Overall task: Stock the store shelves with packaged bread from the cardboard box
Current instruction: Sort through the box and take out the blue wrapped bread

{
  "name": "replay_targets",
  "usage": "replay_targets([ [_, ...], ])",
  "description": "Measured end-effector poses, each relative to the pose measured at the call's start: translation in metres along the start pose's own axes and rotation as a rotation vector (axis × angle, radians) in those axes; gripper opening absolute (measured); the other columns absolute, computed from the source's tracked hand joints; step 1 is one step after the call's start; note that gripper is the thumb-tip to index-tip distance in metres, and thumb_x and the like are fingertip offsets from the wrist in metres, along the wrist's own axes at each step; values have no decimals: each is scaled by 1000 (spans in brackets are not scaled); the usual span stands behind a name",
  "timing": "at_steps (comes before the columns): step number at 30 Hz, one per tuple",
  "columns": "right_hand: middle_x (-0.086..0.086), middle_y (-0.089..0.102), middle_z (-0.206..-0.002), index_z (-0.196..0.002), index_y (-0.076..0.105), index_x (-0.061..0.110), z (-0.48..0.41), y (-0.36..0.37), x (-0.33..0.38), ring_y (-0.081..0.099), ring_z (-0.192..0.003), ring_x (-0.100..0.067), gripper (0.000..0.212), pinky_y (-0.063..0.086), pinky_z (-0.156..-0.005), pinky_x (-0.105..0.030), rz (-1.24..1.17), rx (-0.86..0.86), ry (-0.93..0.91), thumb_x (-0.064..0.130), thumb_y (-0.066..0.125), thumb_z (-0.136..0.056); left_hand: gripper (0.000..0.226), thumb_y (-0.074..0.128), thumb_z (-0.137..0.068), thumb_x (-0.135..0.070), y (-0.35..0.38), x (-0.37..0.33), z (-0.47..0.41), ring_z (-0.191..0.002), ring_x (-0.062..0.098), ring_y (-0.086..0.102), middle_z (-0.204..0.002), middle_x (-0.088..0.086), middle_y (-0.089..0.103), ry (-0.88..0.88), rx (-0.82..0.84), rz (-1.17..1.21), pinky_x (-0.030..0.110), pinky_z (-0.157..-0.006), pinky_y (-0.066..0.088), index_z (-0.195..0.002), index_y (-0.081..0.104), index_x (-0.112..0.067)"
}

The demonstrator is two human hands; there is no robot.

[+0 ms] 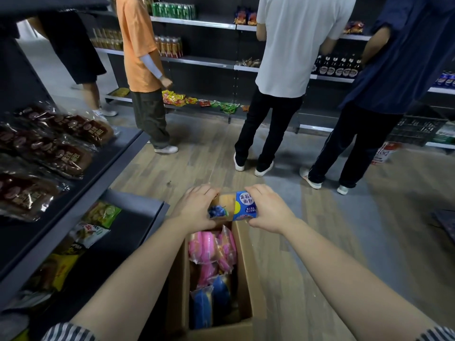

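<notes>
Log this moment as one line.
step: bread pack held over box | left hand: grips pack | right hand: grips pack | inside box: pink packs, blue packs

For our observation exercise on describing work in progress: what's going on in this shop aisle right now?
A person grips a blue-labelled plastic pack of bread at both ends, left hand and right hand, above the far end of an open brown cardboard box on the wooden floor. Pink and blue bread packs are in the box. The dark metal shelf to the left holds brown-wrapped packs. Several other people stand at the far shelves.
</notes>
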State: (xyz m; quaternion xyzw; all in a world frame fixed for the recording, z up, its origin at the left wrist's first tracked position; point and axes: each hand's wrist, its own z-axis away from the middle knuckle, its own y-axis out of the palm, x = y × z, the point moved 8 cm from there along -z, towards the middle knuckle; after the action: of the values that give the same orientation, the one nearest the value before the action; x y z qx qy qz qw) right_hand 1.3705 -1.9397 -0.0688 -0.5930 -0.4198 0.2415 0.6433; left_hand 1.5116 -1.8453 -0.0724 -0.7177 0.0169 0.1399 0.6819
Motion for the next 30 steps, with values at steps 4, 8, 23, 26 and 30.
replay_targets([
  [4,0,43,-136,-144,37,15,20,-8,10,37,-130,-18,87,36,-106,-31,2,-28,-61,32,74,-67,81,77,-70,-40,-8,-9,26,-124,19,45,-132,-2,48,-12,-41,7,32,-106,30,-140,42,-20],
  [8,1,43,-137,-143,37,16,38,-11,22,38,-130,-17,87,36,-105,-30,-12,-10,-113,35,72,-65,78,77,-69,-45,-12,-16,54,-119,19,48,-127,-3,51,-50,-81,-22,32,-101,34,-135,44,-22],
  [23,-4,47,-133,-138,40,13,71,-10,148,43,-125,-22,83,41,-102,-34,-19,45,-366,33,76,-66,84,79,-67,-55,-57,7,207,-124,20,48,-132,-4,51,-296,-209,-110,36,-105,36,-137,44,-24],
  [26,-4,48,-131,-138,39,14,74,-6,187,44,-123,-21,84,43,-100,-35,-15,59,-431,34,76,-65,86,75,-68,-62,-68,19,249,-126,20,47,-136,-3,50,-360,-228,-109,36,-105,35,-138,45,-23],
  [30,-4,48,-131,-138,39,15,80,-1,244,46,-122,-22,85,43,-101,-37,-11,72,-540,40,76,-65,87,75,-69,-58,-81,38,305,-129,20,45,-142,-4,47,-465,-234,-150,33,-105,33,-142,42,-25],
])
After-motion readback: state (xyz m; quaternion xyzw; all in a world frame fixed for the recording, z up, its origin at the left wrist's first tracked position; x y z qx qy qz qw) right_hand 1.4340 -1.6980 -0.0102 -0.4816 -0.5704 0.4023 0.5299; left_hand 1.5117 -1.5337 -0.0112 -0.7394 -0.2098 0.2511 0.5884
